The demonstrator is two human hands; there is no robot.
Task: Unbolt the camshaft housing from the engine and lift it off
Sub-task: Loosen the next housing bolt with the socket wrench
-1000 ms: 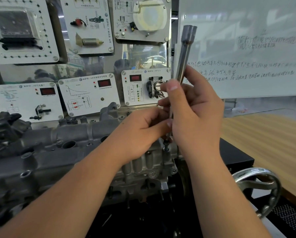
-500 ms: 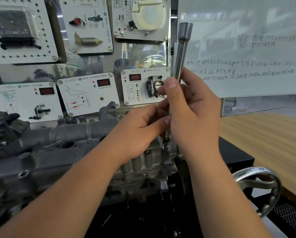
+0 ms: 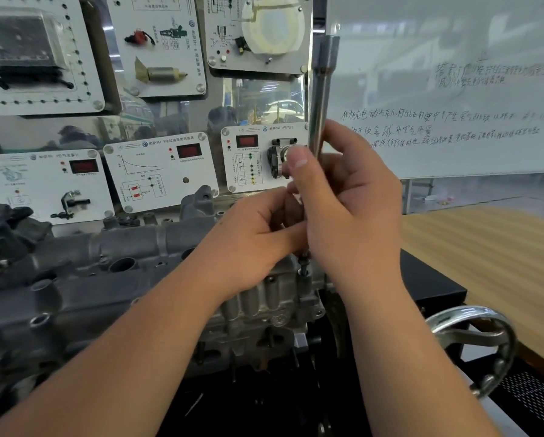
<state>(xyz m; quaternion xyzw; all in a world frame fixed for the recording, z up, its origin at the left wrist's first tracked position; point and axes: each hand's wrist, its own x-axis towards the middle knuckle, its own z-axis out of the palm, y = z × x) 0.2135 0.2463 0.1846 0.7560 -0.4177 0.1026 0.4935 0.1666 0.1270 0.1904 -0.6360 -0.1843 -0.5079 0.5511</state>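
Observation:
The grey cast camshaft housing [image 3: 132, 247] lies across the top of the engine [image 3: 264, 313], from the left edge to the centre. A long steel extension bar [image 3: 322, 86] stands nearly upright over the housing's right end. Its dark lower tip sits on a bolt [image 3: 304, 267] there. My right hand [image 3: 349, 209] grips the bar's middle, thumb up along the shaft. My left hand [image 3: 258, 234] pinches the bar lower down, just above the bolt. The hands hide the bar's lower half.
Training panels [image 3: 160, 175] with displays and sensors fill the wall behind the engine. A whiteboard [image 3: 453, 105] with writing stands at the right. A wooden table [image 3: 491, 257] lies to the right, and a chrome handwheel [image 3: 475, 339] sits at the lower right by the black stand [image 3: 431, 288].
The bar's top has tilted slightly left towards upright. Both hands stay on the bar, my right thumb shifting a little along it.

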